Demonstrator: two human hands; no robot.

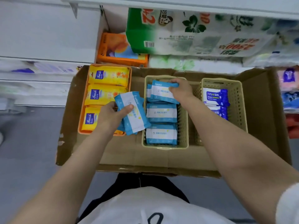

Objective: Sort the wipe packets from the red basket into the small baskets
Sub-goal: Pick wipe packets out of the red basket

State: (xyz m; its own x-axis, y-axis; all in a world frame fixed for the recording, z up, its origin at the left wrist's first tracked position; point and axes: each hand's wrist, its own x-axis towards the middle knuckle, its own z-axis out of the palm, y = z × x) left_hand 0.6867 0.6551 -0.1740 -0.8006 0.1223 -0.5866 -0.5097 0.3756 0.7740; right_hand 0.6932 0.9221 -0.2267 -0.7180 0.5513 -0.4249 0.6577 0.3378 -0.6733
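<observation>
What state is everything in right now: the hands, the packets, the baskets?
Left hand: grips light-blue packets between the orange and middle baskets.
Right hand: holds a light-blue packet at the middle basket's far end.
Middle basket: holds rows of light-blue packets.
Orange basket: filled with yellow packets.
Right basket: holds dark-blue packets.

From my feed I see both forearms bare from the wrist up past the elbow. A white short sleeve edges into the frame at the right arm's upper end. Below, the torso wears a white shirt with a dark printed mark near the bottom edge, partly cut off. Dark trousers show just above the shirt
</observation>
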